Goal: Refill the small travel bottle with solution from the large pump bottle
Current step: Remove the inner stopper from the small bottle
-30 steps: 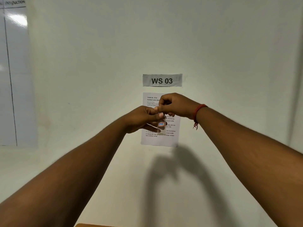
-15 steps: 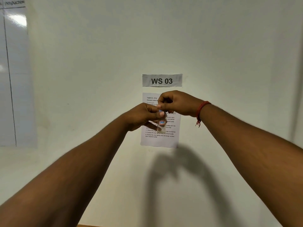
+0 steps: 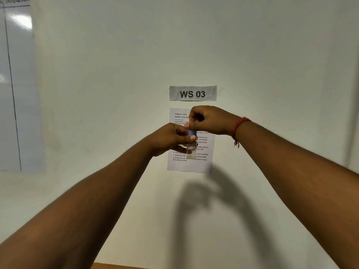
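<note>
Pale, matte wall (image 3: 116, 74) fills the view. Grey paper strip reading "WS 03" (image 3: 193, 93) stuck at centre, at 12 o'clock from the hands. Directly below it a white printed instruction sheet (image 3: 189, 166), flat on the wall; both hands and the bottle cover its middle lines, so only parts of the text read. Glossy laminated chart (image 3: 17, 84) at far 9 o'clock, with a glare patch near its top. Thin sliver of brown wooden tabletop (image 3: 116, 266) at 6 o'clock, bottom edge. Dark shadow of the arms (image 3: 204, 210) falls on the wall beneath the sheet.

Both arms reach forward, hands meeting in front of the sheet, raised well above the tabletop.

Left hand (image 3: 169, 139): fingers curled round the small travel bottle (image 3: 191, 150), thumb laid across its upper part. Bottle upright, clear plastic, cylindrical, with a small red-and-blue label; its contents cannot be told.

Right hand (image 3: 209, 119): at 1 o'clock from the left, fingers bent down, tips pinching the blue cap (image 3: 192, 132) atop the bottle. Cap smooth, rounded, light blue. Whether it is seated or lifted cannot be told.

Red thread bracelet (image 3: 238, 129) on the right wrist, a frayed end hanging down.
</note>
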